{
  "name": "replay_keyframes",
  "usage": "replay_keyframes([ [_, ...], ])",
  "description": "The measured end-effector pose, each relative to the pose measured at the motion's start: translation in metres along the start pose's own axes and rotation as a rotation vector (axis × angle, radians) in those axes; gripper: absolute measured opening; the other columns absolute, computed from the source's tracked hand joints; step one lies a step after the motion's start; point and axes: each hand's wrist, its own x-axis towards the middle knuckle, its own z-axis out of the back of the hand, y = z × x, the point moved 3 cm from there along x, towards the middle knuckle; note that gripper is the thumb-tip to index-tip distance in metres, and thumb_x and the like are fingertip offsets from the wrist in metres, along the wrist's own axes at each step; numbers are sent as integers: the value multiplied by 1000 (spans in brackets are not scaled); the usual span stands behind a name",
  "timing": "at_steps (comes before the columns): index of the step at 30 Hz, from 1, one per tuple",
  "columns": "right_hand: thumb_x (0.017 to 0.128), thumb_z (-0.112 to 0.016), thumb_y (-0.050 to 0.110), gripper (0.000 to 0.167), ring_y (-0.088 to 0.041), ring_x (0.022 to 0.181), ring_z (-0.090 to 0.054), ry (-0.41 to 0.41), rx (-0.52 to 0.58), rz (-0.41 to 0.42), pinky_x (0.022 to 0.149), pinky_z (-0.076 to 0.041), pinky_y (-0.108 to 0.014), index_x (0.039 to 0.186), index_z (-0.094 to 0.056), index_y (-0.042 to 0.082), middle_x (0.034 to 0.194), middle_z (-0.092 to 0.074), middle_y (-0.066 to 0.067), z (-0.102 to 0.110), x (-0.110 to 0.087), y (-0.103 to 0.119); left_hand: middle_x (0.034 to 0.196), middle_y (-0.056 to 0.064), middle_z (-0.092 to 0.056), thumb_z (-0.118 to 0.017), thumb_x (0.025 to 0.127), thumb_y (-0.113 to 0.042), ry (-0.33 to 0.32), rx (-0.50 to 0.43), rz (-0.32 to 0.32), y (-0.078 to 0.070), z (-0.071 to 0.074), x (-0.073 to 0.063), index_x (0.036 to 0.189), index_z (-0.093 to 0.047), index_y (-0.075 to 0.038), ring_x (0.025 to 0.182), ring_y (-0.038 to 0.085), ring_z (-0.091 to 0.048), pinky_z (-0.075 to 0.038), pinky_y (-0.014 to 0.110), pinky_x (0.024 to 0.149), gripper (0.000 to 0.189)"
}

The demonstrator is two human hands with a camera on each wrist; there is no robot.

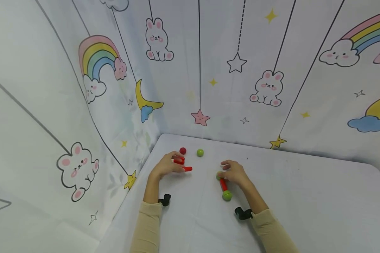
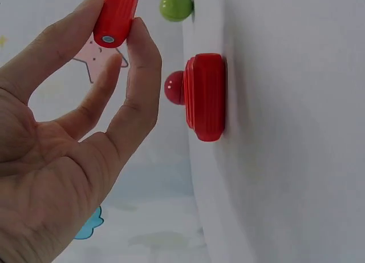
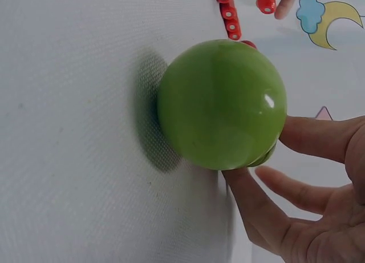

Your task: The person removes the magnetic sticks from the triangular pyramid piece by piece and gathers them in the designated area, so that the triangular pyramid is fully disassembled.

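Note:
My left hand (image 1: pixel 166 166) pinches a red rod (image 2: pixel 117 15) between thumb and fingertip, above the table. The rod has a small metallic disc in its end. Beyond it several red rods (image 2: pixel 206 97) lie side by side, with a red ball (image 1: pixel 182 150) and a green ball (image 1: pixel 200 152) behind them. My right hand (image 1: pixel 235 172) pinches the green ball (image 1: pixel 219 175) at the far end of another red rod (image 1: pixel 223 185). A second green ball (image 1: pixel 227 195) sits at that rod's near end; in the right wrist view this near ball (image 3: pixel 222 103) hides the rod.
A white cloth covers the table (image 1: pixel 304 203). Behind and to the left hangs a white curtain (image 1: pixel 221 95) printed with rabbits, stars and rainbows. A black wrist camera mount (image 1: pixel 165 200) is on the left wrist, another mount (image 1: pixel 243 213) on the right.

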Motion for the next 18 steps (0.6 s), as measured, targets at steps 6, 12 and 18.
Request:
replay_keyframes([
  [6, 88, -82, 11, 55, -27, 94, -69, 10, -10, 8, 83, -61, -40, 137, -62, 1, 124, -67, -18, 6, 2, 0, 132, 20, -61, -82, 86, -5, -58, -16, 38, 5, 9, 0, 137, -61, -3, 114, 34, -59, -58, 36, 88, 55],
  [12, 87, -82, 11, 54, -26, 93, -69, 19, -9, 7, 82, -61, -40, 137, -63, 1, 123, -68, -19, 11, 4, 1, 133, 19, -61, -81, 86, -7, -70, -1, 72, 12, 14, 0, 139, -59, -3, 122, 36, -57, -59, 38, 89, 57],
  [18, 87, -82, 12, 54, -26, 92, -69, 33, 7, 17, 81, -61, -40, 137, -63, 1, 122, -68, -18, 15, 5, 0, 139, 22, -58, -80, 88, -2, -81, -35, 102, 14, 18, 0, 144, -55, -3, 122, 35, -58, -58, 39, 92, 61],
])
